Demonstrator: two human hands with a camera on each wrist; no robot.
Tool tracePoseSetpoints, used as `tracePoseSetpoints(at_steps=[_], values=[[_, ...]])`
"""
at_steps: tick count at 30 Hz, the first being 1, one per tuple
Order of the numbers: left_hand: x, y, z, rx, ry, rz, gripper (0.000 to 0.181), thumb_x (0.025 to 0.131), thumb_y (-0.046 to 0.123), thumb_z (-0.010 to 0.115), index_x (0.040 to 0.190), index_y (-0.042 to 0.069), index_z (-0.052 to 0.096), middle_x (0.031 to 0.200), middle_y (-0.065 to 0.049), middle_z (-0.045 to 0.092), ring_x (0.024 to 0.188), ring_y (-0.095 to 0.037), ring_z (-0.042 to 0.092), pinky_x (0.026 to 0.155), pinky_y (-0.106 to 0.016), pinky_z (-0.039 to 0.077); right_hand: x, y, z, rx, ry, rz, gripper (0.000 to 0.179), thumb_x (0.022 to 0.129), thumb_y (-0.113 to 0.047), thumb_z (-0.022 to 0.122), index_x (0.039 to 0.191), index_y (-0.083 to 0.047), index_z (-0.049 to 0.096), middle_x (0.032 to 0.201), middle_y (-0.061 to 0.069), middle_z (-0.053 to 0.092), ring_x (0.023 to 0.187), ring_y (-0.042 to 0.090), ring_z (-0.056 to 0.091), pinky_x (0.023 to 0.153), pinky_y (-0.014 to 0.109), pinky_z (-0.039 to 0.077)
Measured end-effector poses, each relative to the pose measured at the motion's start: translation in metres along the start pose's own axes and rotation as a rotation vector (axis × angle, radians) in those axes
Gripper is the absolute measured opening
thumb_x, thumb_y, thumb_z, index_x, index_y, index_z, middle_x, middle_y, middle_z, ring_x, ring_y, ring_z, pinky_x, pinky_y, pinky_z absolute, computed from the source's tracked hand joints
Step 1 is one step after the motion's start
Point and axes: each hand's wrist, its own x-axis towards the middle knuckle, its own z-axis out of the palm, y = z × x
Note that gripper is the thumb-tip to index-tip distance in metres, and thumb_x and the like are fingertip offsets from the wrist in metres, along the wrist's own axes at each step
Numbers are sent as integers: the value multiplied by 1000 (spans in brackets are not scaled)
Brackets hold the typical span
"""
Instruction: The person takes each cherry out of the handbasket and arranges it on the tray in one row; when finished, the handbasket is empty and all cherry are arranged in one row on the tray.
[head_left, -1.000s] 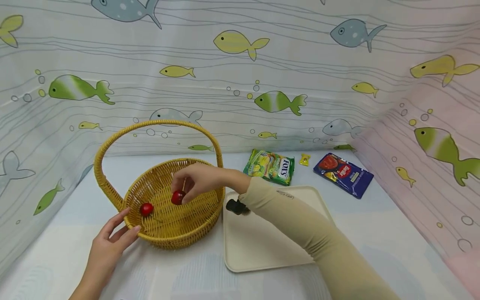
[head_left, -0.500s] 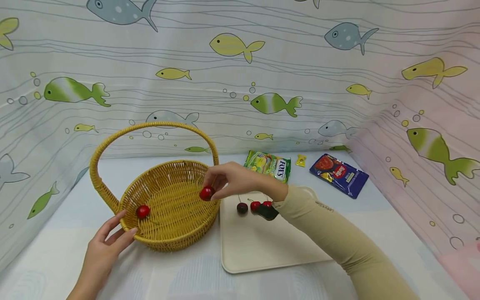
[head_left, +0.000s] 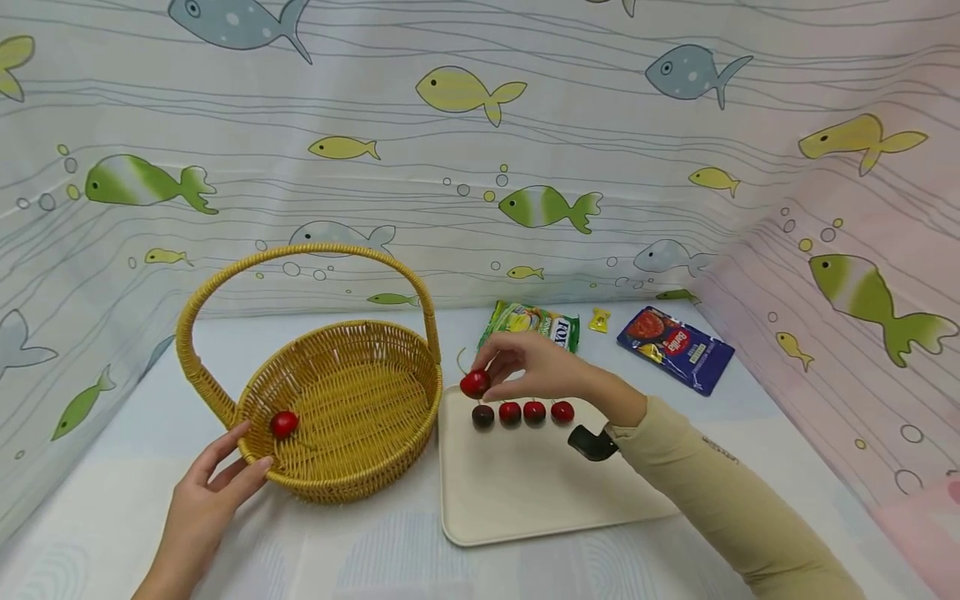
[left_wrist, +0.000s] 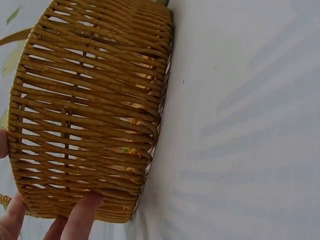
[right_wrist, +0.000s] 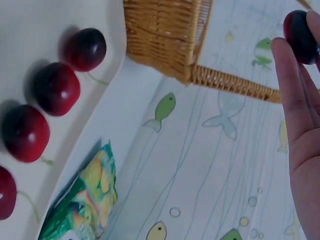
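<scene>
My right hand pinches a red cherry with a curved stem, held above the tray's far left corner. Under it, several cherries stand in a row on the cream tray. In the right wrist view, the held cherry is dark and sits at the fingertips. At the near left side of the wicker basket, my left hand holds the rim. The left wrist view has fingers against the woven wall. One cherry lies inside the basket, at its left.
The basket's tall handle arches over it. Behind the tray lie a green Fox's candy bag, a small yellow wrapped candy and a blue Barilla pouch. A fish-print curtain backs the table.
My right hand has carried the cherry from inside the basket rightward to above the tray, uncovering the row of cherries. My left hand has stayed at the basket rim.
</scene>
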Motion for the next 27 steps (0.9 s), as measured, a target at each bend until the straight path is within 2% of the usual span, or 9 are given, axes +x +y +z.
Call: tracePoseSetpoints(at_steps=[4, 11, 18, 23, 27], values=[[0, 0, 0, 10, 2, -3, 60, 89, 8, 64, 142, 14, 36, 136, -4, 28, 97, 12, 50, 72, -13, 51, -17, 5, -6, -29, 57, 28, 27, 80, -6, 74, 103, -3, 61, 99, 7, 62, 86, 16, 64, 80, 32, 54], [0, 0, 0, 5, 3, 4, 59, 89, 6, 64, 141, 14, 37, 136, -4, 28, 98, 11, 50, 72, -13, 51, -45, 15, -16, -14, 130, 111, 29, 80, -4, 73, 105, -1, 60, 101, 10, 62, 86, 19, 64, 82, 39, 53], [1, 1, 0, 17, 11, 3, 60, 89, 7, 64, 142, 14, 37, 136, -4, 29, 96, 12, 50, 71, -13, 51, -74, 31, -23, -41, 199, 206, 29, 79, -6, 74, 105, -2, 61, 98, 9, 63, 84, 20, 63, 80, 31, 54], [1, 1, 0, 16, 9, 4, 60, 89, 7, 64, 142, 14, 37, 136, -4, 28, 96, 12, 50, 71, -13, 51, -95, 44, -27, -68, 247, 233, 29, 78, -6, 75, 103, -3, 62, 95, 7, 62, 81, 20, 61, 77, 34, 55], [2, 0, 1, 5, 7, 9, 59, 89, 5, 63, 142, 14, 38, 136, -5, 29, 97, 11, 50, 71, -13, 51, -110, 57, -32, -67, 264, 296, 29, 77, -8, 76, 103, -4, 62, 95, 7, 62, 79, 21, 61, 76, 32, 55]])
